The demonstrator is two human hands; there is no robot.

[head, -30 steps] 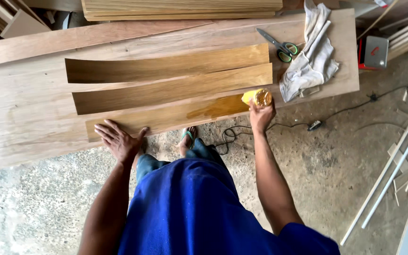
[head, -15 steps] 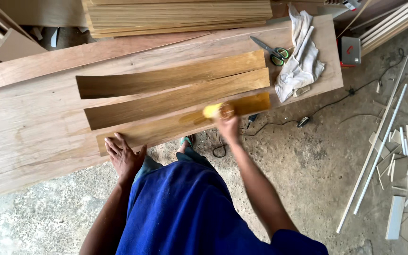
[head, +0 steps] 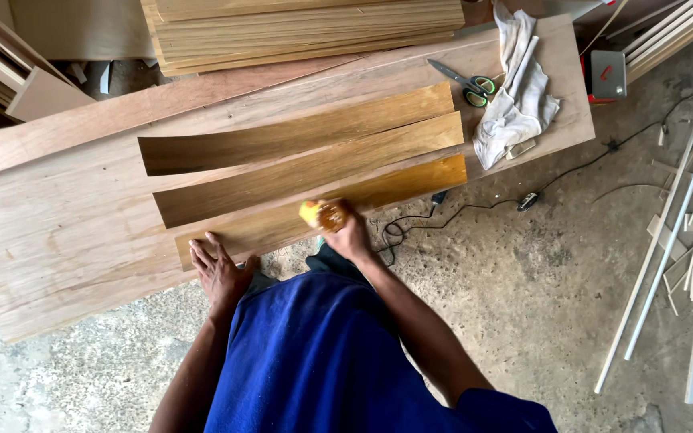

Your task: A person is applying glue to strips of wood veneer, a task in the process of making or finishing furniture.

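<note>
- While the wide plywood bench (head: 58, 240) carries all the work, 3 long veneer strips (head: 298, 132) lie side by side along it — the nearest strip (head: 411, 183) glistens amber toward its right end and looks paler toward the left.
- Left hand (head: 220, 273): fingers spread flat, pinning that strip's left end.
- Right hand (head: 348, 231): fingers curled tight around a yellow pad (head: 320, 214), pressed on the strip's middle.
- Judged step: wiping finish along the nearest strip; next calls for steady strokes leftward over the paler part — with the pinning hand clear of the wet surface.
</note>
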